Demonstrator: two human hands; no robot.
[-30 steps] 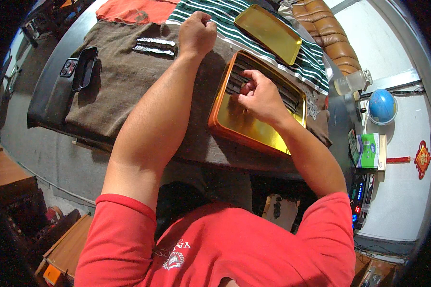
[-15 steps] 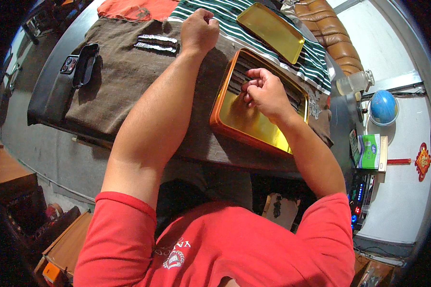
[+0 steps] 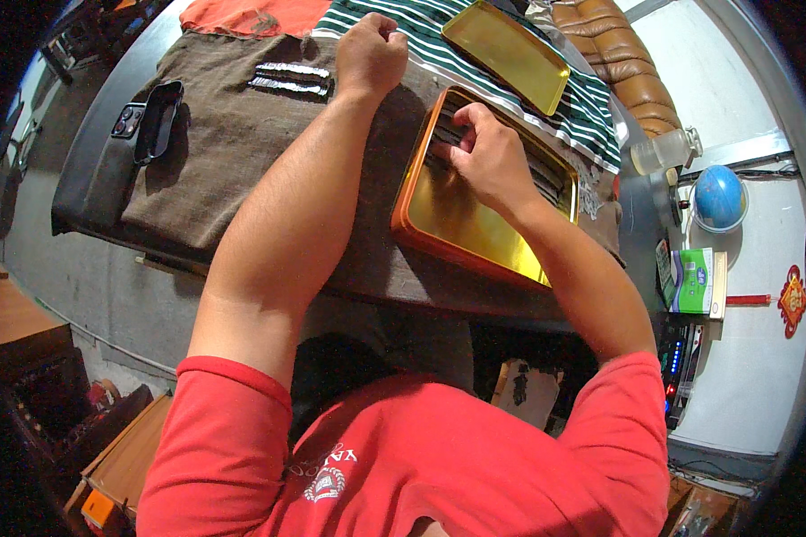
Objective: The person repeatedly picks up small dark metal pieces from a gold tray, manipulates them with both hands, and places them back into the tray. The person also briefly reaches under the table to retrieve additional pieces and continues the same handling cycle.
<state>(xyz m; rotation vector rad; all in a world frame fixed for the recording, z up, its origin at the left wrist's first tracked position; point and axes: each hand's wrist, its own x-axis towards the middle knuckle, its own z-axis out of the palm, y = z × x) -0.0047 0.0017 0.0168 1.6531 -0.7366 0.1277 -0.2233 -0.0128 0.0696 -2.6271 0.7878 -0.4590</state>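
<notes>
My left hand (image 3: 372, 55) is curled closed at the far side of the brown cloth, by the striped cloth. Its fingertips are turned away, so whatever it holds is hidden. My right hand (image 3: 488, 159) reaches into an orange-rimmed rectangular tin (image 3: 475, 240) with a gold inside. Thumb and index finger bend around the dark, narrow strips (image 3: 544, 179) lined up along the tin's far side. Left of my left hand, a few strips with white and dark bands (image 3: 291, 79) lie side by side on the brown cloth.
A gold tin lid (image 3: 506, 55) lies on the green-and-white striped cloth (image 3: 403, 31). At the left are a phone (image 3: 128, 121) and an open black case (image 3: 159, 123). A glass jar (image 3: 661, 152) and a blue globe (image 3: 718, 197) stand at the right.
My right hand has moved slightly away from me and left, deeper among the dark strips, its fingers now around them. My left hand has barely moved.
</notes>
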